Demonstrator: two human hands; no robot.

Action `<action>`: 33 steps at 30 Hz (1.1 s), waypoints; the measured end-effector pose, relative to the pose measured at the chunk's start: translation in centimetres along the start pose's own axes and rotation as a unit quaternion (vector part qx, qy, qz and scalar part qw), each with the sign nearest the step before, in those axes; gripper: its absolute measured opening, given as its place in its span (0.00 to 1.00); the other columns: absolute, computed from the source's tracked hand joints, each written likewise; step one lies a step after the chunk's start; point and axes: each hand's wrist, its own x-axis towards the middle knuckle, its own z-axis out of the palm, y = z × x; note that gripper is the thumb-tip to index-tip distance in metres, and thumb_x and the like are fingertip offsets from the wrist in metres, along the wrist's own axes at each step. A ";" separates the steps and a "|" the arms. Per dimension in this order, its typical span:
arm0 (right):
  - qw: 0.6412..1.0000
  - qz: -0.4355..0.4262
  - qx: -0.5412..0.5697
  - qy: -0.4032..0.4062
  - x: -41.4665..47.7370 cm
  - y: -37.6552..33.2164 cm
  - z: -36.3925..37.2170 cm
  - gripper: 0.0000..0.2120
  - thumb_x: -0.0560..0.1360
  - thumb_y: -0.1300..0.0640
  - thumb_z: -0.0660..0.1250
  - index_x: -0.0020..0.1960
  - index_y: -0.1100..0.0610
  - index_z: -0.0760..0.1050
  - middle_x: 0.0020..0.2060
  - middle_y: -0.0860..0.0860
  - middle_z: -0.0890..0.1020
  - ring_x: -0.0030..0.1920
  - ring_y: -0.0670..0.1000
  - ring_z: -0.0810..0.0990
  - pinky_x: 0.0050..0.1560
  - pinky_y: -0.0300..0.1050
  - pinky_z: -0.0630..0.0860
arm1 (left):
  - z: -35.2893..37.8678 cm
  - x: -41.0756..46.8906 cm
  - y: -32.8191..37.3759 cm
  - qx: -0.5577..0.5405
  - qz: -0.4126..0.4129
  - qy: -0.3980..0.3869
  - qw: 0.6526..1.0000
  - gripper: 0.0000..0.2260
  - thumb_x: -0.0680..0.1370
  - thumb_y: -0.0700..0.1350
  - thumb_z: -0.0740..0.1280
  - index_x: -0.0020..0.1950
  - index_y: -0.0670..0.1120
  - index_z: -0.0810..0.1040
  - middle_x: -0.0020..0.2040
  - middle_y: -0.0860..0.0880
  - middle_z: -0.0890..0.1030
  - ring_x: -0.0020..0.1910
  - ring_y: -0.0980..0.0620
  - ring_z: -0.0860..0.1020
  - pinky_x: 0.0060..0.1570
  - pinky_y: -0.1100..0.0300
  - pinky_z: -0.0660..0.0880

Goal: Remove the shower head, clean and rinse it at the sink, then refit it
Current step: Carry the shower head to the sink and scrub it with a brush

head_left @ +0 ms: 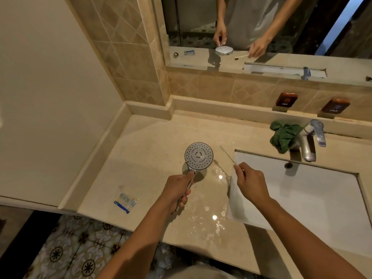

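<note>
A chrome shower head (198,156) with a round grey nozzle face points up at me above the beige counter (145,150). My left hand (177,190) grips its handle. My right hand (250,183) pinches the end of a white toothbrush (227,153), whose bristles hang just right of the shower face without touching it. The white rectangular sink (302,190) lies to the right, below my right hand. Water is pooled on the counter (205,214) between my arms.
A chrome tap (309,143) stands behind the sink with a crumpled green cloth (283,136) beside it. An empty blue and clear wrapper (125,202) lies on the counter's left. HOT (285,100) and COLD (335,106) plates sit on the tiled wall. A mirror (261,27) hangs above.
</note>
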 end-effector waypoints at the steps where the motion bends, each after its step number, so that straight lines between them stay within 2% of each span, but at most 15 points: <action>1: 1.000 -0.021 0.009 -0.011 0.0 -0.2 -0.2 0.14 0.85 0.51 0.61 0.46 0.58 0.77 0.30 0.51 0.80 0.31 0.55 0.80 0.35 0.51 0.77 | 0.0 -0.1 0.0 -0.003 -0.002 0.001 1.000 0.17 0.79 0.58 0.67 0.44 0.44 0.79 0.28 0.46 0.74 0.19 0.52 0.65 0.21 0.64 0.62; 4: 0.984 -0.130 -0.015 -0.124 -1.0 -1.5 -0.4 0.14 0.85 0.49 0.61 0.47 0.55 0.78 0.31 0.49 0.81 0.31 0.51 0.80 0.35 0.50 0.77 | -0.1 -0.2 -0.1 -0.003 -0.007 -0.001 1.000 0.17 0.80 0.58 0.67 0.45 0.43 0.80 0.28 0.47 0.74 0.20 0.52 0.65 0.21 0.65 0.62; 5: 0.983 -0.134 -0.034 -0.121 -1.0 -1.5 -0.1 0.14 0.85 0.49 0.61 0.47 0.55 0.78 0.31 0.50 0.81 0.30 0.52 0.80 0.35 0.51 0.78 | -0.1 -0.2 -0.1 -0.005 -0.010 -0.002 1.000 0.18 0.80 0.58 0.67 0.45 0.43 0.80 0.28 0.47 0.74 0.20 0.53 0.65 0.21 0.65 0.62; 8: 0.999 -0.027 -0.028 -0.016 0.3 -1.0 0.4 0.14 0.85 0.52 0.61 0.46 0.59 0.78 0.31 0.53 0.81 0.31 0.56 0.80 0.36 0.53 0.78 | 0.0 -0.1 -0.1 -0.008 -0.015 0.000 1.000 0.18 0.80 0.58 0.67 0.45 0.43 0.80 0.28 0.47 0.74 0.19 0.53 0.65 0.21 0.65 0.62; 9: 1.000 -0.019 -0.011 -0.009 0.5 -1.2 0.4 0.14 0.85 0.52 0.61 0.45 0.59 0.77 0.30 0.53 0.80 0.31 0.56 0.80 0.36 0.52 0.77 | -0.1 -0.1 -0.1 -0.008 -0.017 0.001 1.000 0.18 0.80 0.58 0.67 0.45 0.43 0.80 0.28 0.47 0.74 0.19 0.52 0.65 0.21 0.65 0.62; 12: 0.985 -0.135 -0.007 -0.109 -0.4 -2.1 0.3 0.14 0.85 0.49 0.62 0.45 0.55 0.77 0.30 0.49 0.80 0.29 0.51 0.78 0.34 0.50 0.76 | -0.3 0.0 -0.2 -0.007 -0.010 -0.003 1.000 0.18 0.80 0.58 0.67 0.44 0.43 0.80 0.28 0.46 0.74 0.19 0.52 0.64 0.21 0.65 0.61; 14: 0.980 -0.142 -0.036 -0.132 -0.8 -2.1 0.7 0.14 0.85 0.49 0.62 0.46 0.55 0.78 0.30 0.49 0.80 0.29 0.52 0.78 0.34 0.53 0.78 | -0.4 0.1 -0.2 0.000 -0.002 0.003 1.000 0.18 0.79 0.58 0.67 0.43 0.44 0.79 0.29 0.45 0.74 0.19 0.51 0.64 0.21 0.65 0.61; 17: 0.998 -0.049 -0.033 -0.016 -0.1 -1.8 1.6 0.13 0.84 0.53 0.63 0.44 0.58 0.77 0.28 0.51 0.78 0.28 0.56 0.78 0.32 0.53 0.77 | -0.7 0.4 -0.3 0.018 0.010 0.010 1.000 0.18 0.77 0.60 0.67 0.41 0.45 0.78 0.31 0.44 0.74 0.20 0.51 0.65 0.22 0.64 0.62; 19: 1.000 -0.010 0.010 0.010 0.0 -2.5 1.5 0.13 0.85 0.53 0.63 0.44 0.59 0.77 0.29 0.50 0.78 0.30 0.56 0.79 0.34 0.50 0.75 | -0.9 0.4 -0.6 0.024 0.018 0.010 0.999 0.19 0.76 0.61 0.67 0.40 0.45 0.78 0.31 0.44 0.74 0.20 0.51 0.65 0.22 0.64 0.63; 23: 0.985 -0.118 -0.008 -0.128 -1.4 -3.5 1.4 0.14 0.85 0.49 0.62 0.46 0.55 0.78 0.30 0.49 0.80 0.29 0.51 0.78 0.34 0.51 0.76 | -1.3 0.3 -1.2 0.045 0.038 0.004 0.998 0.19 0.77 0.61 0.67 0.41 0.45 0.79 0.30 0.44 0.75 0.19 0.51 0.66 0.22 0.64 0.63; 24: 0.986 -0.107 -0.025 -0.127 -1.4 -3.4 1.7 0.14 0.85 0.49 0.62 0.46 0.55 0.78 0.30 0.50 0.81 0.30 0.52 0.79 0.35 0.53 0.77 | -1.4 0.4 -1.2 0.046 0.042 0.004 0.998 0.19 0.77 0.61 0.67 0.41 0.45 0.79 0.30 0.44 0.75 0.19 0.51 0.66 0.22 0.64 0.63; 27: 1.000 0.006 -0.010 -0.028 -0.3 -3.1 2.2 0.15 0.85 0.51 0.61 0.46 0.58 0.78 0.31 0.53 0.81 0.32 0.55 0.80 0.38 0.55 0.79 | -1.6 0.3 -1.4 0.053 0.050 0.007 0.997 0.19 0.77 0.61 0.67 0.40 0.45 0.78 0.31 0.44 0.75 0.18 0.52 0.66 0.21 0.65 0.63; 28: 1.000 0.014 0.007 -0.012 -0.1 -3.3 2.1 0.15 0.85 0.51 0.61 0.45 0.58 0.78 0.31 0.54 0.81 0.32 0.55 0.80 0.38 0.54 0.79 | -1.7 0.3 -1.5 0.055 0.053 0.010 0.997 0.20 0.77 0.61 0.67 0.39 0.45 0.77 0.31 0.44 0.75 0.18 0.52 0.65 0.21 0.65 0.63; 31: 0.991 -0.085 0.003 -0.105 -0.9 -4.5 1.9 0.15 0.85 0.49 0.61 0.44 0.56 0.77 0.29 0.51 0.80 0.29 0.53 0.78 0.35 0.50 0.74 | -2.1 0.2 -1.7 0.060 0.063 0.009 0.996 0.20 0.78 0.60 0.67 0.38 0.45 0.77 0.30 0.44 0.75 0.18 0.52 0.65 0.21 0.64 0.63; 33: 0.987 -0.088 -0.027 -0.130 -1.2 -4.7 2.4 0.15 0.85 0.49 0.61 0.45 0.55 0.77 0.30 0.51 0.80 0.29 0.53 0.78 0.35 0.53 0.76 | -2.5 0.1 -1.7 0.066 0.069 0.009 0.995 0.20 0.78 0.60 0.66 0.39 0.44 0.77 0.30 0.44 0.75 0.18 0.51 0.66 0.21 0.64 0.63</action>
